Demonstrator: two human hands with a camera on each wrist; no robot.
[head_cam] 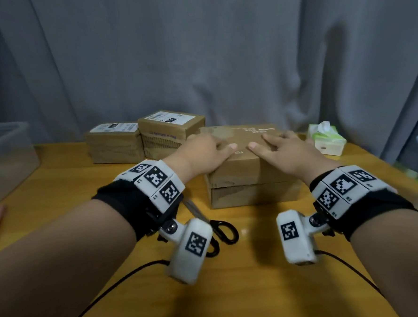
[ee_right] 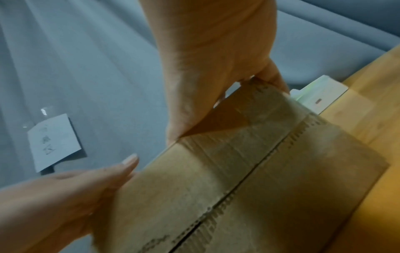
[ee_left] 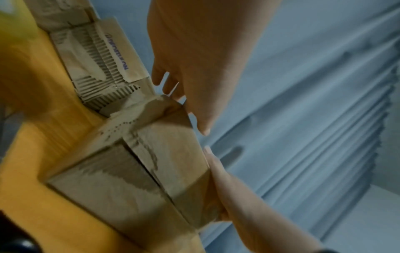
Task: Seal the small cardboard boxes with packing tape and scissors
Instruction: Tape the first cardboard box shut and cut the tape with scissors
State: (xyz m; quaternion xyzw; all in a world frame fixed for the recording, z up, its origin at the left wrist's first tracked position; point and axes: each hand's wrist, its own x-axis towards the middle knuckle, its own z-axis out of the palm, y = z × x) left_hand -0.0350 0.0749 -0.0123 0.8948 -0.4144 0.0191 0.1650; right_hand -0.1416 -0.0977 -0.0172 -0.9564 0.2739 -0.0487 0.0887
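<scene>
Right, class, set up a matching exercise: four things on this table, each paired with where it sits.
Things:
1. scissors
2. tissue pack
3. clear plastic bin
4. two labelled boxes

Places:
A. far left edge of the table
B. right of the box under the hands
C. near side, under the left wrist
D. behind the left hand

Pairs: 1-C, 2-B, 3-A, 4-D

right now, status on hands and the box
Left hand and right hand flat on cardboard box, holding nothing. Front seam untaped. Scissors by left wrist. No tape roll seen.
</scene>
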